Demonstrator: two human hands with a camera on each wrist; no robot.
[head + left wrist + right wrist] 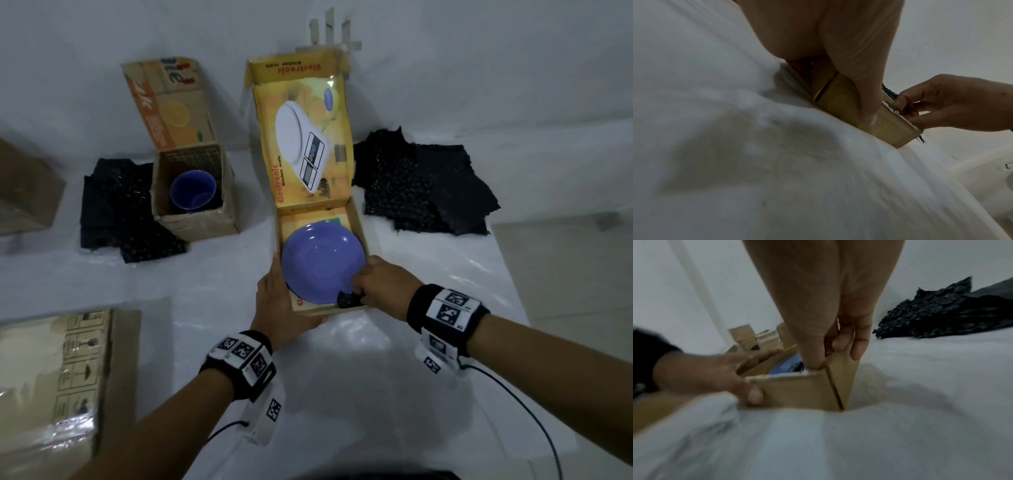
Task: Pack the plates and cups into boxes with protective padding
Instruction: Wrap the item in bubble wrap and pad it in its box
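A blue plate (323, 263) lies inside the open yellow kitchen-scale box (322, 310), whose lid stands upright behind it. My left hand (274, 298) grips the box's near left corner, thumb (865, 97) on the near wall and fingers along the left wall. My right hand (368, 281) pinches the near right corner, thumb inside and fingers (857, 352) outside the right wall. A scrap of black padding (347, 299) shows under the plate's near edge by that thumb. A blue cup (193, 190) stands in a brown carton (195, 222) at the back left.
Black bubble-wrap lies in piles at the back right (424, 185) and beside the carton (116, 205). A flat taped carton (51, 370) lies near left, another box (24, 192) far left. The white-covered table's edge (507, 274) runs close on the right.
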